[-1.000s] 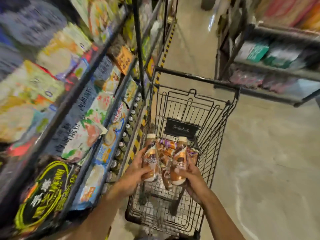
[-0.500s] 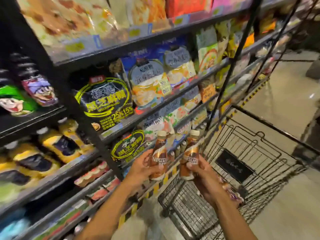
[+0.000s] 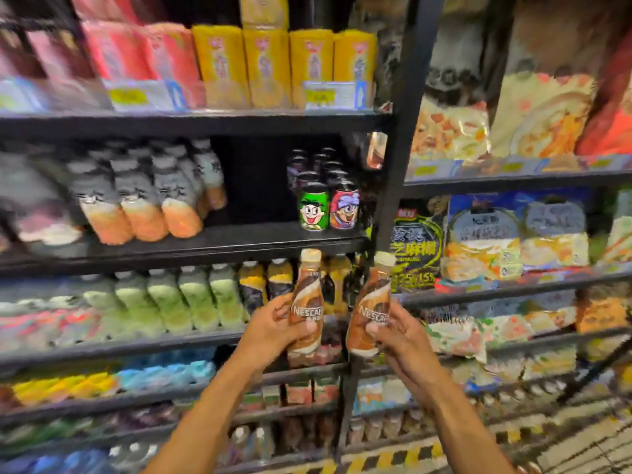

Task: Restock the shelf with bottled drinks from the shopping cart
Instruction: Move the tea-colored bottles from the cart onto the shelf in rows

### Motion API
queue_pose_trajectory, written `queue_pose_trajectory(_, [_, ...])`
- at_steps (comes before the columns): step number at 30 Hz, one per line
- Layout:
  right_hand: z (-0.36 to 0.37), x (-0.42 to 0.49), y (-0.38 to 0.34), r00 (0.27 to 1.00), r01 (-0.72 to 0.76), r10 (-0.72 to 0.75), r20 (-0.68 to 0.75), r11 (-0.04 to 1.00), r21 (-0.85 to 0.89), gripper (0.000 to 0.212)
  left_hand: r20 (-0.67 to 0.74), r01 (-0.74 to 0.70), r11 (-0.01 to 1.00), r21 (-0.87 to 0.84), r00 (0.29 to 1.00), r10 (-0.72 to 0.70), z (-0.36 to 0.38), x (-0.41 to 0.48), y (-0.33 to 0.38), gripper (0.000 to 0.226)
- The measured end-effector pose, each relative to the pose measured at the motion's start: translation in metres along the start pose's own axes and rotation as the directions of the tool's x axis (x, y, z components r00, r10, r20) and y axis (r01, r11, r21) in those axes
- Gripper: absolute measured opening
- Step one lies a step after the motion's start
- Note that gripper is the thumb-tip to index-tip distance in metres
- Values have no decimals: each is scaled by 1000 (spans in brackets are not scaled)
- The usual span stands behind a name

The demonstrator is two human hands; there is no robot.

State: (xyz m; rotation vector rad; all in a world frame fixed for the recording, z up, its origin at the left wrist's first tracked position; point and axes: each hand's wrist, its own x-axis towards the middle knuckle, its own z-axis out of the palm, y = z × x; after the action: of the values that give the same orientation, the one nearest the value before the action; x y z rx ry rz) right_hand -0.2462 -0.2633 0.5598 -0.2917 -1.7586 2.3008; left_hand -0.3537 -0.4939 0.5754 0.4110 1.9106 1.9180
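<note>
Raised, 2 bottles [image 3: 305,304] now front the shelf post [image 3: 393,200].

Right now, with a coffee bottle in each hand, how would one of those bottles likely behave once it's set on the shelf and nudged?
The coffee bottle in the left hand looks tall and narrow, so a nudge could probably tip it. Its round body would likely roll if it fell. The glossy wrap may be a bit slippery, though both hands seem to grip firmly around the middle.

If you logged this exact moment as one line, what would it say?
left hand: holding left coffee bottle upright | right hand: holding right coffee bottle tilted | both raised before drinks shelf | not yet shelved
</note>
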Motion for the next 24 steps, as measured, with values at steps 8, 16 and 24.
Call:
queue_pose_trajectory(8, [130,69,-26,982,147,-128,142,980,-137,54,-136,-148,989,23,979,150,-118,7,46,53])
queue_pose_trajectory(16, [209,111,-43,967,245,-218,129,934,-259,47,-160,-288,946,151,937,311,-181,45,84,50])
queue_pose_trajectory(24, [224,146,-49,953,302,-268,143,883,-359,62,-179,-343,904,255,902,392,-188,89,93,60])
